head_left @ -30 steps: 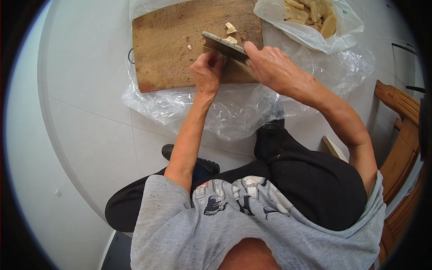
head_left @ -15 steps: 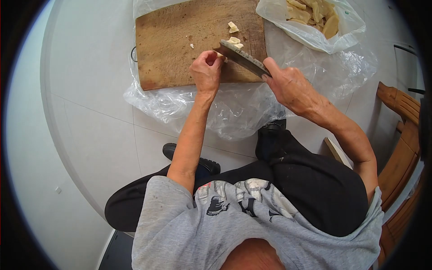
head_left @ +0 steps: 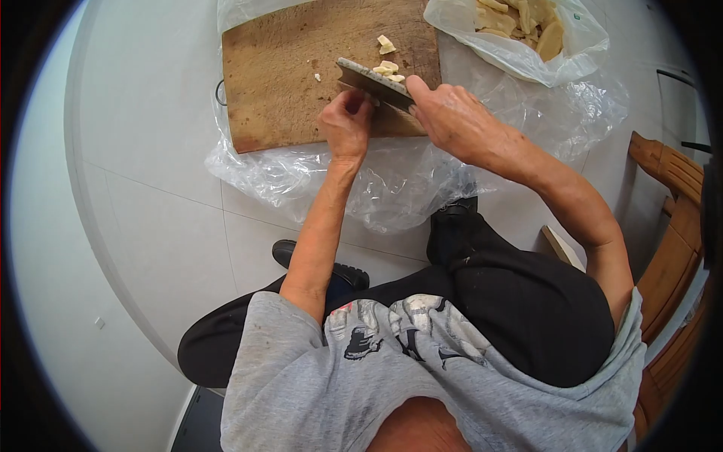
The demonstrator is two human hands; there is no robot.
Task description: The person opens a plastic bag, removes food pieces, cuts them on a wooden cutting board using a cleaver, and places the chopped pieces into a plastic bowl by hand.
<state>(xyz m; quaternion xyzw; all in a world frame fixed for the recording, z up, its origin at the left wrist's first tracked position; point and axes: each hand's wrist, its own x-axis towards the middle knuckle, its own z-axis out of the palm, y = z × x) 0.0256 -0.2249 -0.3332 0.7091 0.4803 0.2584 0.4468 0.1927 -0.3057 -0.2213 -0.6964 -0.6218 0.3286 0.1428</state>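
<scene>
My right hand (head_left: 459,124) grips a cleaver (head_left: 376,84), its blade angled up to the left over the wooden cutting board (head_left: 279,83). Close under the blade, my left hand (head_left: 346,124) is pinched at the board's near edge. A pale yellow food piece (head_left: 375,102) shows at its fingertips, mostly hidden by the blade. Beyond the cleaver lie several cut pale chunks (head_left: 388,68), with a couple more (head_left: 385,45) farther back. A small white crumb (head_left: 317,77) is left of them.
An open plastic bag (head_left: 520,64) of pale yellow slices (head_left: 520,22) stands right of the board. Clear plastic sheeting (head_left: 392,181) spreads under the board over the tiled floor (head_left: 151,173). Wooden furniture (head_left: 670,218) is at the right. My shoes are near the sheeting.
The cleaver and my right hand have moved left, bringing the blade over my left fingertips' piece. My left hand stays nearly in place.
</scene>
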